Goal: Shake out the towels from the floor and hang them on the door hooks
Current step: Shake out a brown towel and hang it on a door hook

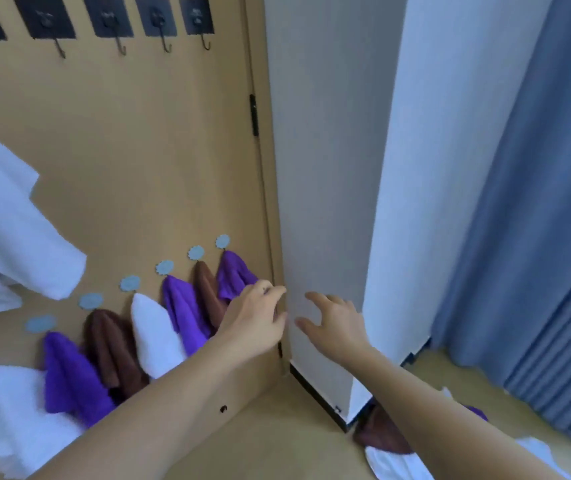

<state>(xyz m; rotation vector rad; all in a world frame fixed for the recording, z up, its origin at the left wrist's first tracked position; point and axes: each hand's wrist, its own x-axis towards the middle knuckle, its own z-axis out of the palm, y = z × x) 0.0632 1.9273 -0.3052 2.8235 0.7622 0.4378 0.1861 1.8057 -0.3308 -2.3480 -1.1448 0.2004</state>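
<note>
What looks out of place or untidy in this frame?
Towels remain heaped on the floor at the wall's foot: a brown towel and a white towel, crumpled. Both the left hand and right hand are empty. One blue hook looks bare.

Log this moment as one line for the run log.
left hand open by purple towel | right hand open, empty | towels on floor remain | upper hooks bare
</note>
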